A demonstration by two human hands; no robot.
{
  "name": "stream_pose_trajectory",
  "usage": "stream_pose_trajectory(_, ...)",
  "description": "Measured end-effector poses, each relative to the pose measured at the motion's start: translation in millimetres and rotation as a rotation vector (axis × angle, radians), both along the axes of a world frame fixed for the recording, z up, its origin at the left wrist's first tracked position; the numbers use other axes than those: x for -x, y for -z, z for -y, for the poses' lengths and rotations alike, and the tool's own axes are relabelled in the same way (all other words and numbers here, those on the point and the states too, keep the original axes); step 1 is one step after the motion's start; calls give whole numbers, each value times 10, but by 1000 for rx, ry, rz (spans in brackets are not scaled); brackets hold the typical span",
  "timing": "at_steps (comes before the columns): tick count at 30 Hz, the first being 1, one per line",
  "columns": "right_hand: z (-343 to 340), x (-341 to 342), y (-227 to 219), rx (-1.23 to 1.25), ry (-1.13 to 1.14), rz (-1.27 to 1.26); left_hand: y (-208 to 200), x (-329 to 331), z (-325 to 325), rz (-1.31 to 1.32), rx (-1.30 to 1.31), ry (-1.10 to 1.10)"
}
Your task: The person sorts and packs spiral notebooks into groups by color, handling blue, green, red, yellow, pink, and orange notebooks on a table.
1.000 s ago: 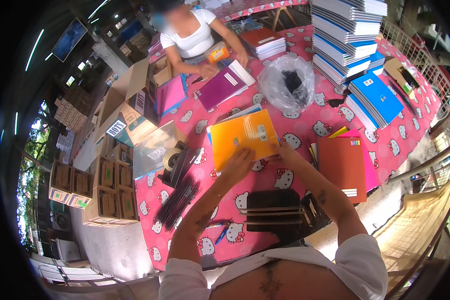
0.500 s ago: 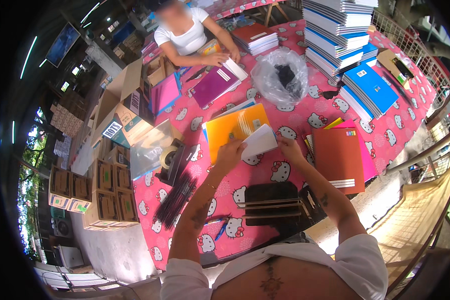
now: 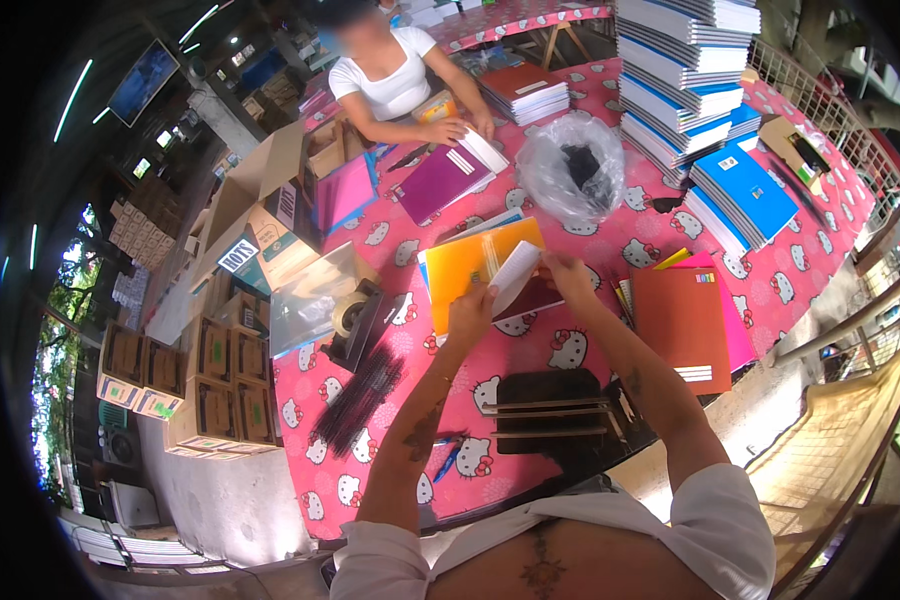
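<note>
Between my hands is a notebook (image 3: 515,279), its white pages tilted up and a dark maroon part showing beneath. My left hand (image 3: 473,312) grips its near left corner, thumb on the white side. At the other end my right hand (image 3: 567,280) pinches the edge; the fingertips are partly hidden. Just beyond and partly under the notebook lies a shiny orange-yellow plastic cover (image 3: 462,262), resting on a few blue and white notebooks. Right of my right hand, a brown-red notebook (image 3: 680,325) lies on pink and yellow ones.
Across the pink patterned table (image 3: 440,395), a person (image 3: 395,85) handles a purple notebook (image 3: 438,187). A clear plastic bag (image 3: 545,175) stands near tall notebook stacks (image 3: 680,95). Closer left are a tape dispenser (image 3: 355,325) and black strips (image 3: 360,405); a black tray (image 3: 545,412) sits before me.
The notebook has swung to a steeper tilt between my hands, uncovering its maroon part. My right hand has moved a little away from me. The whole view has shifted slightly.
</note>
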State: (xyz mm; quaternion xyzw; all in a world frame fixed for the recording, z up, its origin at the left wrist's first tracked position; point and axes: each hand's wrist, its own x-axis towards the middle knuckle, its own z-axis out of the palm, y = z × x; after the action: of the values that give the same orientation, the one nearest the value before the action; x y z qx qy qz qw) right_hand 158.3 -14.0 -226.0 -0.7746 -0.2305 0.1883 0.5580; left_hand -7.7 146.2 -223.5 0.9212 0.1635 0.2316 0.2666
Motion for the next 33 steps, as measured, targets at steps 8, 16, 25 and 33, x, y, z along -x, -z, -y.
stream_pose_trajectory(8, -175, -427, -181, -347, -377, -397, -44, 6, 156, 161, -5, 215)
stream_pose_trajectory(16, 1078, 851, -1476, -525, -519, 118, -961, 1164, -379, 515, 1251, 348)
stream_pose_trajectory(25, 2565, 1214, -179, -263, -127, -90, -1193, 1425, 1201, 189, 865, 366)
stream_pose_trajectory(33, 2732, 1196, 188, -398, -153, -153, -940, 1529, 1177, 250, 637, 382)
